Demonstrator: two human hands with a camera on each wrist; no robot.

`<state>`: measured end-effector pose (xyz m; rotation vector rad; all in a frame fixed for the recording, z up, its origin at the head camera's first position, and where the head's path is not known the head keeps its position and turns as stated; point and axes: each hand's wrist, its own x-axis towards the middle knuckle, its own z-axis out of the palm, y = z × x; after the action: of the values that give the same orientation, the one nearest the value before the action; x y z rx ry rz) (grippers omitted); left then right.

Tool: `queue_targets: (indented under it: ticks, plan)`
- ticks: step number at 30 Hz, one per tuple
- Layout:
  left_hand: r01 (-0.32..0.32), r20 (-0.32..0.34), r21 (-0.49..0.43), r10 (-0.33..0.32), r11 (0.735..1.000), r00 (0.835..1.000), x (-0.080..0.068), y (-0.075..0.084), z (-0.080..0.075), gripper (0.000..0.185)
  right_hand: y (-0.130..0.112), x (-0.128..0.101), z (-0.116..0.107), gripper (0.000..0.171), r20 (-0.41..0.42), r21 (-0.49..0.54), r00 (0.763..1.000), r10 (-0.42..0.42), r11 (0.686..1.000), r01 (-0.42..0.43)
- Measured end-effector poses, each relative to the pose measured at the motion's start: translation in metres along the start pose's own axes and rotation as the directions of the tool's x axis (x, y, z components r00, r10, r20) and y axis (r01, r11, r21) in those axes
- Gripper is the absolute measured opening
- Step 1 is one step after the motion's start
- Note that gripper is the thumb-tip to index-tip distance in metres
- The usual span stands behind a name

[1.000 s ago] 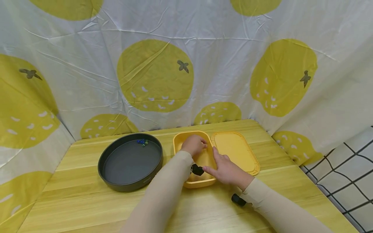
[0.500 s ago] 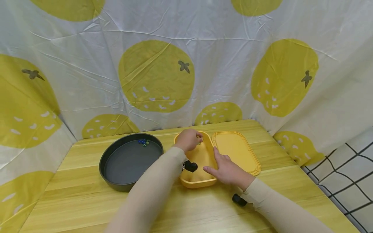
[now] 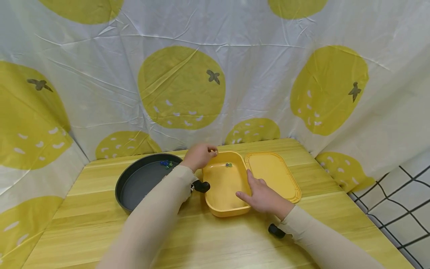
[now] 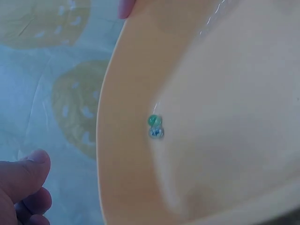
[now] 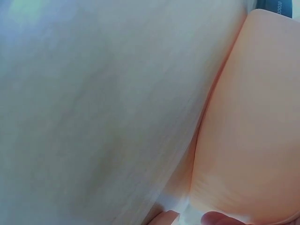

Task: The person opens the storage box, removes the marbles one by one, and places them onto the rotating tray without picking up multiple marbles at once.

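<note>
A yellow plastic box [image 3: 230, 186] stands on the table, two glass marbles [image 3: 228, 164] resting together at its far end. The left wrist view shows a green marble [image 4: 154, 120] against a clear bluish marble [image 4: 156, 132]. Over the box's far left corner is my left hand [image 3: 198, 155], fingers loosely curled and nothing visible between them. My right hand [image 3: 263, 196] rests at the box's right rim, index finger straight, thumb reaching over the rim. To the left sits a round dark grey pan [image 3: 142, 183], holding several blue and green marbles [image 3: 166, 163], partly behind my left arm.
A flat yellow lid [image 3: 273, 175] lies on the table right of the box. The wooden table [image 3: 80, 220] ends at a fruit-patterned curtain [image 3: 252, 82] behind. A black wire grid [image 3: 403, 205] stands at the right.
My left hand has risen out of the box and moved left to its far left corner, uncovering the two marbles inside. My right hand has stayed at the rim.
</note>
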<state>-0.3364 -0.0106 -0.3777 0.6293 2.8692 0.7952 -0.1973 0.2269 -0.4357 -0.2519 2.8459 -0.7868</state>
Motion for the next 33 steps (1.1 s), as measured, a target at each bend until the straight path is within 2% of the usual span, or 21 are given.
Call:
queue_targets:
  ticks: [7,16,23,28,33]
  plan:
    - [0.014,-0.03,-0.024,-0.014,1.0,0.999,-0.009,-0.028,-0.024,0.03,-0.001,0.0,0.001,0.092,0.002,-0.022,1.0,-0.014,1.0,0.014]
    - [0.043,-0.044,-0.043,-0.045,0.998,0.998,-0.026,-0.067,-0.048,0.029,-0.001,0.002,0.002,0.085,0.004,-0.036,1.0,-0.003,0.999,0.003]
    - [0.111,-0.018,-0.061,-0.112,0.992,0.993,-0.039,-0.101,-0.06,0.033,-0.002,0.002,0.002,0.085,0.005,-0.045,1.0,-0.004,0.999,0.004]
    - [0.14,-0.044,-0.032,-0.141,0.99,0.989,-0.047,-0.124,-0.064,0.034,-0.002,0.002,0.002,0.085,0.001,-0.049,1.0,0.002,0.999,-0.002]
    - [0.182,-0.043,-0.019,-0.183,0.983,0.982,-0.055,-0.143,-0.065,0.038,-0.002,0.003,0.002,0.085,0.001,-0.051,1.0,0.006,0.999,-0.006]
